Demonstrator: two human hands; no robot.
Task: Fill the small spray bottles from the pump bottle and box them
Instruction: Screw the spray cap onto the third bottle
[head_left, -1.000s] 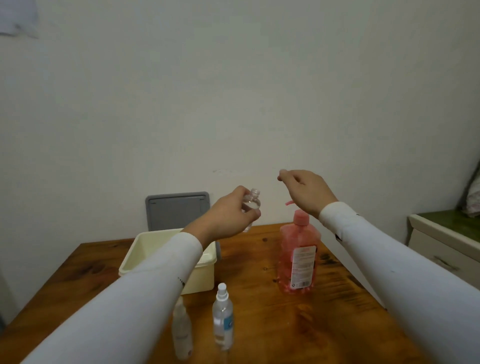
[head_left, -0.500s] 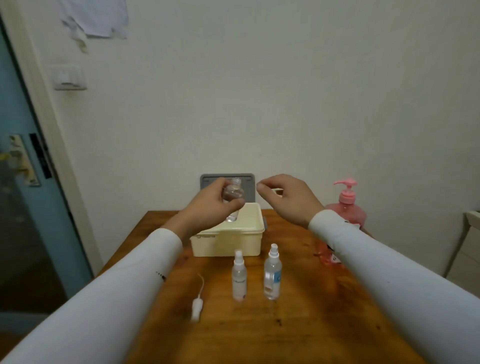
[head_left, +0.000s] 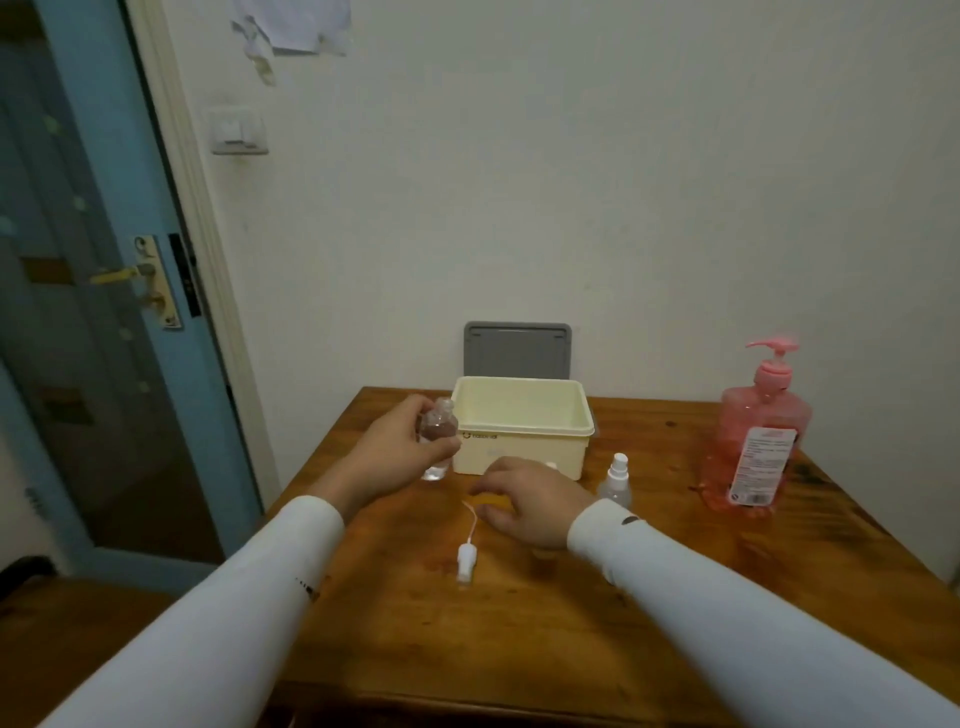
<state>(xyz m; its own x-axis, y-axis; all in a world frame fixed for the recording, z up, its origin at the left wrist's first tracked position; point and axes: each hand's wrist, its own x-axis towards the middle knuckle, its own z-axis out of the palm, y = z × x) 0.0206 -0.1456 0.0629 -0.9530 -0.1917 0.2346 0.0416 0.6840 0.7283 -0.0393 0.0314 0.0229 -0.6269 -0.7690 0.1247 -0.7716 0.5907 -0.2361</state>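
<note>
Clear plastic bottle (head_left: 438, 439), uncapped, is held upright in my left hand (head_left: 400, 448), fingers wrapped round it, so nothing spills while I fetch its top. My right hand (head_left: 527, 500) hovers low over the table (head_left: 519, 623), fingers loosely curled and holding nothing, just beside the loose spray head (head_left: 466, 555) with its dip tube. Count: one held bottle, one capped bottle (head_left: 615, 481) standing, possibly another hidden behind my right hand; one box (head_left: 522, 427), open; one lid (head_left: 517, 349) propped behind it; one pump bottle (head_left: 759, 431) at right.
</note>
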